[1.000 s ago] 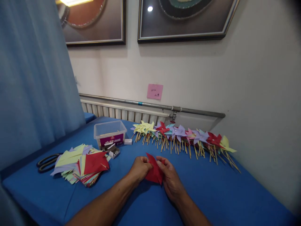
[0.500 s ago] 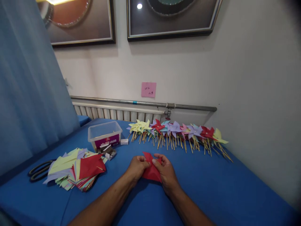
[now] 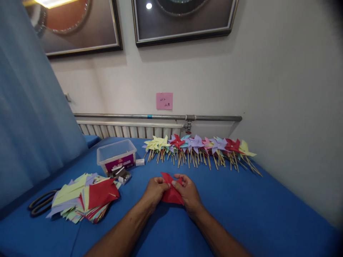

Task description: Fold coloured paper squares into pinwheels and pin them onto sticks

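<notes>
Between my hands is a red paper sheet, partly folded, with one pointed corner standing up at the top. My left hand pinches it from the left, thumb near the middle. From the right, my right hand presses its thumb near the same spot, its fingers curled behind a folded corner. The fingertips partly hide the paper's centre. Beyond the hands lies a long row of finished paper pinwheels on thin wooden sticks, in yellow, red, purple and other colours.
At left, a pile of cut coloured paper partly covers black-handled scissors. Behind it stand a clear plastic tub, an opened small box of metal bits and a small white box. The blue table meets the wall.
The camera view has shifted slightly, so the background sits a little farther left. Both hands keep their pinch on the red paper, with hardly any visible movement.
</notes>
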Demonstrator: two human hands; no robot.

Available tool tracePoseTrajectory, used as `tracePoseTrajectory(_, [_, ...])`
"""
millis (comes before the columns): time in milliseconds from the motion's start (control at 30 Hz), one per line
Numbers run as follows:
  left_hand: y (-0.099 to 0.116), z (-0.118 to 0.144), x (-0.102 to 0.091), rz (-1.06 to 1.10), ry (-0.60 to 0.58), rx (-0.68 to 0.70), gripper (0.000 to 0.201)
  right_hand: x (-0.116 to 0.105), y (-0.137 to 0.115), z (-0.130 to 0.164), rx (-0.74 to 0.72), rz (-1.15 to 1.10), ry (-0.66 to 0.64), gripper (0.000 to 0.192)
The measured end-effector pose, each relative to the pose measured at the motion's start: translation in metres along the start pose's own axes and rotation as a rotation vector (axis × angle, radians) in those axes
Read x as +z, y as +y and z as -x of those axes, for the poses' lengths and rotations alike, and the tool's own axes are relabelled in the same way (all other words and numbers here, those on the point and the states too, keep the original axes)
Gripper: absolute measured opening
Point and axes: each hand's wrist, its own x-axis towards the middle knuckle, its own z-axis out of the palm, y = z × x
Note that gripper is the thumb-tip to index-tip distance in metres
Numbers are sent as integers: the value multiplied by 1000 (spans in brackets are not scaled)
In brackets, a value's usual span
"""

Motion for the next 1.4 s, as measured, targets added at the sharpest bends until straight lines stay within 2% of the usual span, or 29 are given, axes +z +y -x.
tracePoseTrajectory(333, [-2,-2,-1,4,17,-2,29,-1,5,-1,-73,130,12,39])
tracePoseTrajectory(667, [9,8,3,74,51,0,35,3,1,3,-142,206,50,33])
tracePoseTrajectory(900, [2,1,1,22,1,-13,35,1,3,2,-153,256,74,35])
tracePoseTrajectory(1100, [0,-4,-1,19,12,21,33,2,3,3,-120,189,32,40])
tracePoseTrajectory(1400, [13,6,1,68,19,16,34,5,-2,4,-100,110,49,39])
